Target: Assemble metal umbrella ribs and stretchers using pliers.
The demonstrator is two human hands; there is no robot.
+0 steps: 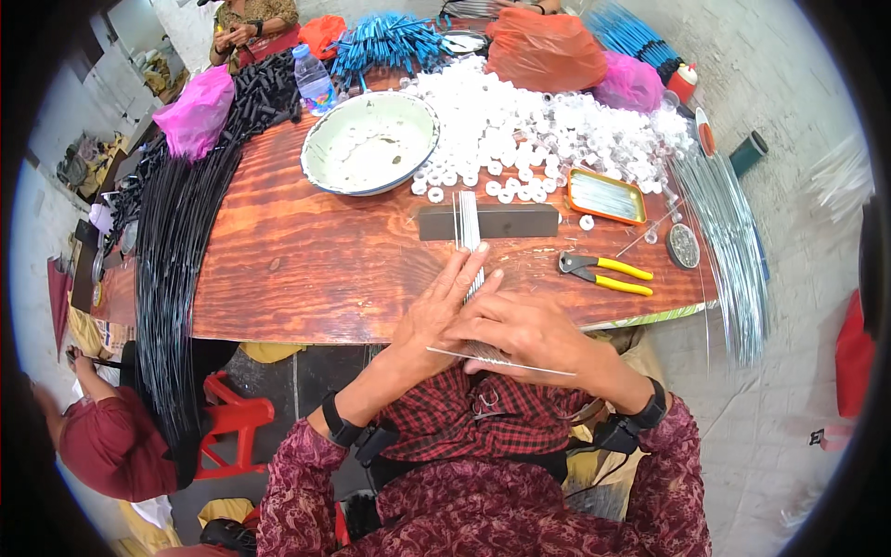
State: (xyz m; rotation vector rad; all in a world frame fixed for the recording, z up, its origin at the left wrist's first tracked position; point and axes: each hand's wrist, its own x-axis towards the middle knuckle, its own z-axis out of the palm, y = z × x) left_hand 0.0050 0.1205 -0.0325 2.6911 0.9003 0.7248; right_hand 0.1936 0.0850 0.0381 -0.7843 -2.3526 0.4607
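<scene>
Both hands come together at the near table edge over a bundle of thin metal wires (469,212). The bundle's far end lies across a dark grey bar (520,221). My left hand (427,311) closes on the bundle from the left, fingers stretched along it; its thumb is hidden. My right hand (524,330) is curled against the left one, fingers bent round more of the wires. Under the right palm a thin wire (548,369) sticks out crosswise. How the fingertips meet the wires is partly hidden. End-cutting pliers (613,274) with yellow handles lie to the right.
An enamel basin (311,167) stands beyond, beside heaped white ring-shaped pieces (520,139). An orange-rimmed tray of wires (608,218) and a small dish (682,246) sit right. Long wires overhang both sides: black (176,251), silver (729,251). Another person (121,441) sits left near a red stool (237,422).
</scene>
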